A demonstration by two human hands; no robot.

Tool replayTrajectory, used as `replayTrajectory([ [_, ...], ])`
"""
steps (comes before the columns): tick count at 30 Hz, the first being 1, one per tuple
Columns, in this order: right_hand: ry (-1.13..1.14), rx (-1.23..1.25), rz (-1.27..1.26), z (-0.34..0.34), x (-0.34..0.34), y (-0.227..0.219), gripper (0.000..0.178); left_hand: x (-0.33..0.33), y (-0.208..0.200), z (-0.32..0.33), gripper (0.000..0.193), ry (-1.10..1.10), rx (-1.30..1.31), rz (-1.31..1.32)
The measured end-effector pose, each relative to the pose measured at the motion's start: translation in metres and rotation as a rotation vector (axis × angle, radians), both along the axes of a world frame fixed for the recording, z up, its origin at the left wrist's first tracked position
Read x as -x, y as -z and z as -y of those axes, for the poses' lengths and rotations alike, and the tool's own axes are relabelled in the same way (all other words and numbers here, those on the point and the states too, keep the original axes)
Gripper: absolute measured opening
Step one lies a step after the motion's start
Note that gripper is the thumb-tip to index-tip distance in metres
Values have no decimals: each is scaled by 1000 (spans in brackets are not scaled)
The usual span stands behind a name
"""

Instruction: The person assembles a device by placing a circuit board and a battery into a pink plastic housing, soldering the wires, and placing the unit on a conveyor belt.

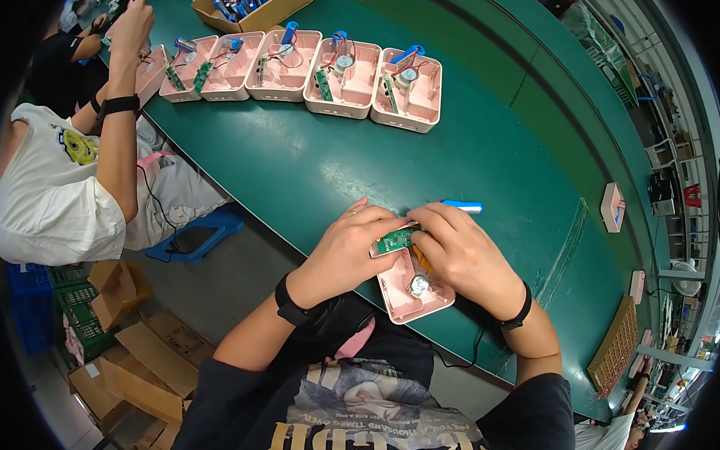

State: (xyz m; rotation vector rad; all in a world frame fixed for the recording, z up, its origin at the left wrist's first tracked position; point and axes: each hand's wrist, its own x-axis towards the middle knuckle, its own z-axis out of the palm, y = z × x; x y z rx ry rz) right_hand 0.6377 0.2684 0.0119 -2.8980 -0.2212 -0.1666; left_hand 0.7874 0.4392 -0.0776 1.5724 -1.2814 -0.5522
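At the table's near edge sits a pink plastic housing [395,290], its hollow side up, with a round silver part [418,284] inside. A green circuit board [395,240] is held over its far end. My left hand [347,253] pinches the board's left end between thumb and fingers. Curled over the board's right end is my right hand [458,253], its fingertips partly hidden. Below those fingers, a bit of yellow material [422,260] shows. Just beyond my right hand, a blue cylindrical battery [463,207] lies on the green table [484,157].
A row of several pink housings [344,76] with boards, wires and blue batteries stands farther off. Behind it is a cardboard box [267,15] of batteries. A co-worker [65,180] sits at left. A brown grid tray [615,347] lies at right; cartons [147,363] fill the floor.
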Motion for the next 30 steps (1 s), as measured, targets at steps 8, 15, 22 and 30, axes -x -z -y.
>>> replayTrajectory([
  [8,-2,92,-17,-4,0,-5,28,7,-4,3,39,-27,-11,-3],
  [15,89,89,-30,-3,7,10,25,6,1,1,22,-38,93,157],
  [22,239,59,-39,-10,9,18,21,8,-7,1,14,-31,66,251],
  [30,237,-131,-218,9,8,-4,28,10,-12,-3,11,-40,21,354],
])
